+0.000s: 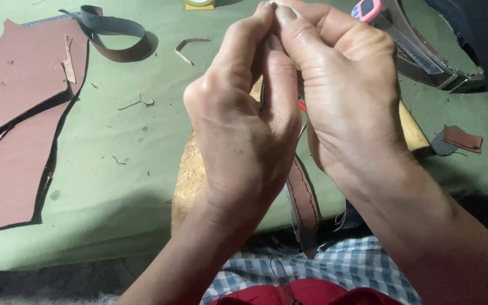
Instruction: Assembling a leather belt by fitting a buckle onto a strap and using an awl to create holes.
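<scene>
Both hands raised close to the camera, blocking mid-table. Left hand (244, 130) and right hand (340, 96) meet at the fingertips near the top edge; fingers of both pinched shut together, but what sits between the tips is too small to make out, maybe thread or needle, can't tell. A brown leather strap (303, 203) with dark stitching along its edges hangs below the palms, running down to the table edge; its upper part is hidden behind the hands, so can't confirm which hand grips it. Small red bit (301, 105) peeks out between the hands, unidentifiable. Cork-like board (190, 175) mostly covered by the left wrist. Green table (120, 186) carries large brown leather sheets (12, 124) at left, cut off by the frame, a dark looped strap (114, 36) top left, a thin curled offcut (186, 48). Top right: clear ruler (408, 42) and a pink-and-blue object (366, 9), both partly cropped. Small leather scraps (461, 138) at right.
</scene>
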